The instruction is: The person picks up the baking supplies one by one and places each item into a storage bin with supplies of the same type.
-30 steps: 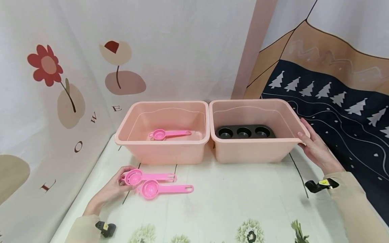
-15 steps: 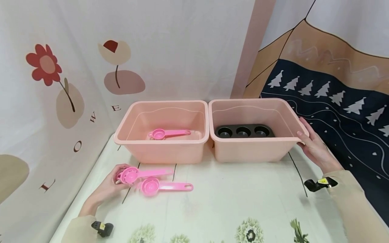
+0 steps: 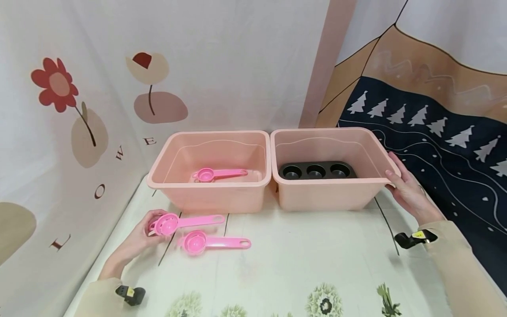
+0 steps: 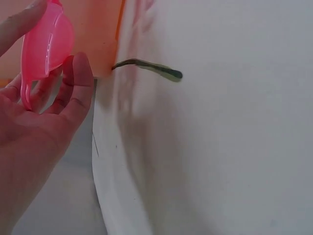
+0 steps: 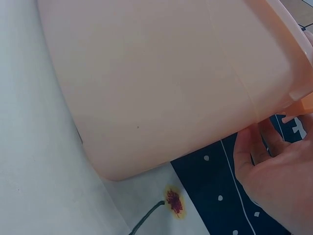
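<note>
A pink egg separator (image 3: 166,224) is held by its bowl end in my left hand (image 3: 136,237), handle pointing right. In the left wrist view my thumb and fingers pinch the pink bowl (image 4: 49,41) from both sides. Just in front of it, a second pink egg separator (image 3: 195,243) lies on the table. A third pink egg separator (image 3: 206,175) rests inside the left pink bin (image 3: 214,198). My right hand (image 3: 412,196) grips the right rim of the right pink bin (image 3: 321,196), thumb over the edge. Inside that bin is a dark muffin pan (image 3: 316,171).
The two bins stand side by side at the back of the table (image 3: 285,255), which has a pale flower-print cover. A printed white curtain (image 3: 229,66) hangs behind and to the left. Dark blue tree-print fabric (image 3: 443,145) lies at the right.
My left hand has moved slightly back and left with its egg separator, away from the one on the table. My right hand stays on the bin rim.
</note>
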Motion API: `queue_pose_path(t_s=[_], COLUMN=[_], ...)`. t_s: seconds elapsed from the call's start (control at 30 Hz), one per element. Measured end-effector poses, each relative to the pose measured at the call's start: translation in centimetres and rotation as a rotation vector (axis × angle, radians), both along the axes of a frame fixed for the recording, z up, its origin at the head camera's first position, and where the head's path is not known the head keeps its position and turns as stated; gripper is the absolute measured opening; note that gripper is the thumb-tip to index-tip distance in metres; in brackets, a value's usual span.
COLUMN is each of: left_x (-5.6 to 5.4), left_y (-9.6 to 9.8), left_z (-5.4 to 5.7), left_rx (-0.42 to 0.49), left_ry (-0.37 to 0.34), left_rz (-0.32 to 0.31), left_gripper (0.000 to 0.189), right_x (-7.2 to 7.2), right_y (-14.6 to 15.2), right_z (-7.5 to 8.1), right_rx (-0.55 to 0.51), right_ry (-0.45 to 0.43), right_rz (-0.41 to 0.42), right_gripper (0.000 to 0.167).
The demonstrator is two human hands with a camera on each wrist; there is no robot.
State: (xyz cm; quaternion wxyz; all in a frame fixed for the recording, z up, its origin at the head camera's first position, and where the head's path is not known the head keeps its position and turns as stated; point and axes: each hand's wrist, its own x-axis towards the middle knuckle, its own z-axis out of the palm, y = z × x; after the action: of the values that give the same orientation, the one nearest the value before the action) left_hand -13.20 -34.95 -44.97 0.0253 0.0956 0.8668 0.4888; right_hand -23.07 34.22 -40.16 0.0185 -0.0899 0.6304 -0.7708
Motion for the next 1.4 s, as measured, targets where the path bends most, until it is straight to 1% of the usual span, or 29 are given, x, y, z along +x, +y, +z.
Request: queue_pose_path(t_s=[0.27, 0.4, 0.53, 0.77, 0.9, 1.03, 1.2, 1.3, 1.4], left_x=[-0.6, -0.8, -0.8, -0.9, -0.8, -0.8, -1.0, -1.0, -1.0], left_y=[0.1, 0.1, -0.1, -0.4, -0.8, -1.1, -1.1, -1.1, -1.0], left_z=[1.2, 1.7, 2.1, 3.3, 4.1, 4.7, 5.5, 5.8, 6.1], left_rx=[-0.040, -0.044, -0.043, -0.002, -0.005, 0.008, 0.050, 0.074, 0.085], left_ry=[-0.009, 0.000, 0.034, 0.099, 0.121, 0.151, 0.190, 0.197, 0.191], left_rz=[-0.010, -0.009, -0.016, -0.043, -0.044, -0.066, -0.113, -0.135, -0.142], left_gripper=[0.065, 0.065, 0.065, 0.065, 0.067, 0.067, 0.067, 0.067, 0.066], right_x=[-0.1, -0.1, -0.2, 0.0, 0.0, 0.0, -0.1, -0.1, -0.2], right_y=[0.0, 0.0, 0.0, 0.0, -0.1, 0.0, 0.1, 0.1, 0.1], right_z=[-0.1, -0.2, -0.2, -0.2, -0.2, -0.1, -0.3, -0.4, -0.4], right_rx=[-0.017, -0.013, -0.027, -0.039, -0.034, -0.033, -0.037, -0.038, -0.037], right_ry=[0.012, 0.000, 0.001, 0.018, 0.016, 0.015, 0.019, 0.021, 0.022], right_rz=[0.014, 0.005, 0.009, 0.015, 0.017, 0.016, 0.017, 0.019, 0.019], right_gripper=[0.067, 0.067, 0.068, 0.067, 0.065, 0.066, 0.068, 0.068, 0.068])
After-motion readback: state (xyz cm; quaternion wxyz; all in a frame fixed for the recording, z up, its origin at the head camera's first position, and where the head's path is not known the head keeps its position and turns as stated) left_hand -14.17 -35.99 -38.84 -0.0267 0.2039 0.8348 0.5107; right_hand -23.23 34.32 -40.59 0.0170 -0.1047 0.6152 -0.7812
